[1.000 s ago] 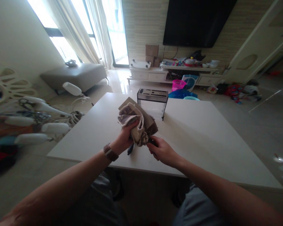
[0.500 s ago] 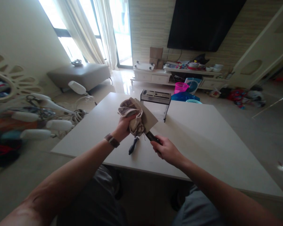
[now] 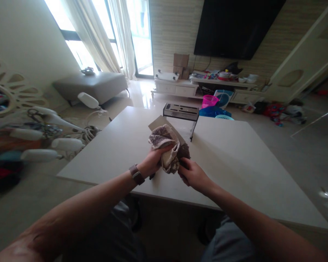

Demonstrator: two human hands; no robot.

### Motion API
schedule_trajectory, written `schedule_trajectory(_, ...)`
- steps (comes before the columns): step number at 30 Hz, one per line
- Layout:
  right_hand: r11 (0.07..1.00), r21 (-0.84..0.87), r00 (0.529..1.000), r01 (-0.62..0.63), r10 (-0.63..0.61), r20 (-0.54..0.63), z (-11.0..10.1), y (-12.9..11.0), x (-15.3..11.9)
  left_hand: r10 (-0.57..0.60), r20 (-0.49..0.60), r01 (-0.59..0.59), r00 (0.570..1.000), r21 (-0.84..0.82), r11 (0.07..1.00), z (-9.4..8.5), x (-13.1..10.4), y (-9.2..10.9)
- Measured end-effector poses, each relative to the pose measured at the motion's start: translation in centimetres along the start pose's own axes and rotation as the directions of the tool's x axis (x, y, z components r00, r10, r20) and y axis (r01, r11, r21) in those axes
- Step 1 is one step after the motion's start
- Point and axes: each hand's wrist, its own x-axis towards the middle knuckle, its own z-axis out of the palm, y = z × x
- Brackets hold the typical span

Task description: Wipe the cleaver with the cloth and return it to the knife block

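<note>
My left hand (image 3: 153,160) is closed around a crumpled beige-and-brown cloth (image 3: 164,138), which wraps over the blade of a cleaver (image 3: 158,122). My right hand (image 3: 195,175) grips the cleaver's dark handle, mostly hidden by fingers and cloth. The wide grey blade shows beyond the cloth, pointing away and to the left above the table. Just below my left hand, the black handle tip of another utensil (image 3: 152,177) peeks out on the tabletop; the rest of it is covered.
On the white table (image 3: 234,163), a knife block with a slotted dark top and clear sides (image 3: 181,110) stands beyond my hands. A lamp with several white shades (image 3: 68,144) is at the left. Behind the table are a pink basket (image 3: 209,100) and a TV cabinet (image 3: 177,89).
My left hand and the cloth have slid along the blade toward the handle, right and nearer to me. The blade's far end now shows, and the black-handled utensil is mostly covered.
</note>
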Motion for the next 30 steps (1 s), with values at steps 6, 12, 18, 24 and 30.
schedule_trajectory(6, 0.998, -0.057, 0.998, -0.041, 0.044, 0.052, 0.0, -0.7, -0.6, 0.049, -0.097, -0.057, 0.994, -0.073, 0.996, -2.2, 3.7, 3.8)
schedule_trajectory(12, 0.997, -0.068, 0.997, -0.041, 0.046, 0.069, 0.2, -0.6, -0.9, 0.056, -0.11, -0.069, 0.992, -0.121, 0.99, -4.0, 4.8, 4.8)
schedule_trajectory(18, 0.999, -0.016, 0.997, -0.043, 0.044, 0.065, 0.6, -0.1, -0.6, -0.021, -0.077, 0.01, 0.997, -0.144, 0.989, -2.3, 2.5, 2.9)
schedule_trajectory(24, 1.0, -0.025, 1.0, 0.01, -0.009, 0.012, 0.1, 0.2, 0.0, -0.115, 0.031, 0.117, 0.993, -0.065, 0.991, -0.2, -0.1, 0.1)
schedule_trajectory(30, 0.99, -0.132, 0.999, 0.05, -0.051, -0.003, -0.6, -0.3, 0.1, -0.035, 0.008, 0.035, 0.999, -0.074, 0.997, -0.9, 1.8, 1.8)
